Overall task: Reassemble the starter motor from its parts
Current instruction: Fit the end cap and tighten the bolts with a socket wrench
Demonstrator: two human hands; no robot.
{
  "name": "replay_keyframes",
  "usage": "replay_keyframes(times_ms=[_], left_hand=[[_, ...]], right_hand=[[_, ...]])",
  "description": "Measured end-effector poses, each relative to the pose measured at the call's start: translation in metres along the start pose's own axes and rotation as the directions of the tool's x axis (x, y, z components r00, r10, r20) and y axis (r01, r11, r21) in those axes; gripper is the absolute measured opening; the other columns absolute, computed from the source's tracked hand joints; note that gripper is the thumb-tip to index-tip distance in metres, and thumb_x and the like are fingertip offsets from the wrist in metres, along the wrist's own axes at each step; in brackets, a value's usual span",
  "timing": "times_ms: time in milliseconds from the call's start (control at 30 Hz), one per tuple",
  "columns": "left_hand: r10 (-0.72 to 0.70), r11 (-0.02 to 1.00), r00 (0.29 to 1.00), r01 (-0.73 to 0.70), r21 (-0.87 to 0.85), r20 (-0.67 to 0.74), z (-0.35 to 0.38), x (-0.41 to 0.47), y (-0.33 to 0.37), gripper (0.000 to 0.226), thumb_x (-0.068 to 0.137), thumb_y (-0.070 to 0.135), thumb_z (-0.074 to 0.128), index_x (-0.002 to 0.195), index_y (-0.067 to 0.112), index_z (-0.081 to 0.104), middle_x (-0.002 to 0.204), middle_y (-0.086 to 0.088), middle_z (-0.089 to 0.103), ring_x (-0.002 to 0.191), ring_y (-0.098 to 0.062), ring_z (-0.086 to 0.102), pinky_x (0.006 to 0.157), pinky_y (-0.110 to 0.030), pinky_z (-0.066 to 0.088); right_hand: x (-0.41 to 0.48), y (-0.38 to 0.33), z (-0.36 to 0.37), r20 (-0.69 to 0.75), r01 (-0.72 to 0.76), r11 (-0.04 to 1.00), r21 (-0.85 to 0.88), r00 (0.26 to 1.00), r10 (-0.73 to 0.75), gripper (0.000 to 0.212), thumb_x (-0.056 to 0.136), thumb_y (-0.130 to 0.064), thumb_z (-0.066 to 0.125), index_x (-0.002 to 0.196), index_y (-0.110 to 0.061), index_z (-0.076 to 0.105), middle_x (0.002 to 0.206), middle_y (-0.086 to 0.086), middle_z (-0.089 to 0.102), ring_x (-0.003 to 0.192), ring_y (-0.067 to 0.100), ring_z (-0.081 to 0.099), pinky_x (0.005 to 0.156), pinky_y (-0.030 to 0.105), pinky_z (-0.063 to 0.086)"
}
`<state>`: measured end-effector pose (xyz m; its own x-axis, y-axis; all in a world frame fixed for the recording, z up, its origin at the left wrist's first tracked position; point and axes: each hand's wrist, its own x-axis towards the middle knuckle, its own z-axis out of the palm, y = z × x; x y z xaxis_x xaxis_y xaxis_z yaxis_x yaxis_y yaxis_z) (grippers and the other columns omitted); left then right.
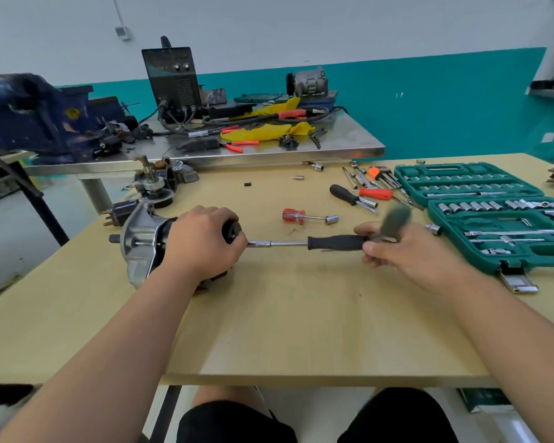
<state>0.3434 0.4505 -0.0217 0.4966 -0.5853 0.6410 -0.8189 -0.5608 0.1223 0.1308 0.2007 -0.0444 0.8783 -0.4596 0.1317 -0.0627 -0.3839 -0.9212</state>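
The starter motor (141, 241) lies on its side on the wooden table (285, 314), silver nose housing to the left, black body to the right. My left hand (202, 241) grips the black body from above. A black-handled socket driver (333, 243) lies level, its chrome shaft and socket touching the motor's right end. My right hand (397, 247) holds the rear of that handle in its fingers. A blurred dark green handle (395, 219) sticks up from the same hand.
An open green socket set (493, 212) lies at the right. A red-handled nut driver (307, 216), hex keys and loose drivers (365, 190) sit behind my hands. More motor parts (154, 183) lie at the far left. A steel bench (269, 148) with a blue vise (36, 119) stands behind.
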Motion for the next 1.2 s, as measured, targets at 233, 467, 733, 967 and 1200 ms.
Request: replay_keyframes(times_ms=[233,467,733,967,1200], left_hand=[[-0.001,1.000,0.999,0.002,0.022,-0.039,-0.007,-0.007,0.003,0.016,0.078,0.028,0.065,0.089,0.017,0.069,0.072,0.003,0.066,0.074,-0.023,0.056,0.065,-0.029,0.041],[-0.027,0.997,0.999,0.029,0.075,-0.024,-0.009,-0.007,0.008,0.014,0.077,0.032,0.066,0.085,0.021,0.069,0.056,0.020,0.037,0.063,-0.017,0.048,0.051,-0.019,0.026],[0.003,0.995,0.982,-0.022,0.099,0.190,0.001,0.004,0.000,0.029,0.080,0.042,0.058,0.102,0.025,0.064,0.081,0.008,0.062,0.080,-0.017,0.052,0.064,-0.028,0.038],[-0.009,0.992,0.771,-0.074,0.104,0.636,-0.005,0.037,-0.015,0.050,0.079,0.074,0.047,0.108,0.036,0.062,0.109,0.009,0.057,0.099,-0.014,0.051,0.082,-0.034,0.046],[0.014,0.961,0.782,-0.182,0.207,0.623,-0.006,0.025,-0.022,0.048,0.080,0.070,0.040,0.098,0.033,0.064,0.085,0.006,0.065,0.078,-0.016,0.059,0.071,-0.033,0.052]], right_hand=[[0.003,-0.006,0.009,-0.132,0.004,1.000,0.023,0.991,-0.001,0.009,0.092,-0.022,0.063,0.092,-0.025,0.072,0.065,-0.007,0.068,0.060,0.019,0.070,0.052,0.020,0.052],[0.001,-0.003,0.018,-0.183,-0.072,0.995,-0.062,0.981,0.060,0.027,0.093,-0.041,0.055,0.086,-0.020,0.070,0.054,-0.001,0.063,0.053,0.016,0.066,0.051,0.025,0.049],[0.007,-0.007,0.034,-0.100,0.000,0.916,-0.401,0.994,-0.044,0.037,0.099,-0.043,0.041,0.072,-0.022,0.056,0.065,-0.004,0.052,0.066,0.012,0.051,0.057,0.029,0.032],[0.007,-0.003,0.029,0.020,0.053,0.919,-0.390,0.999,-0.050,0.035,0.100,-0.038,0.040,0.083,-0.027,0.069,0.087,0.007,0.066,0.080,0.015,0.057,0.071,0.027,0.041],[0.000,-0.006,0.033,0.053,0.062,0.928,-0.367,0.998,-0.045,0.031,0.101,-0.036,0.039,0.088,-0.038,0.068,0.095,-0.007,0.067,0.092,0.009,0.057,0.084,0.026,0.042]])
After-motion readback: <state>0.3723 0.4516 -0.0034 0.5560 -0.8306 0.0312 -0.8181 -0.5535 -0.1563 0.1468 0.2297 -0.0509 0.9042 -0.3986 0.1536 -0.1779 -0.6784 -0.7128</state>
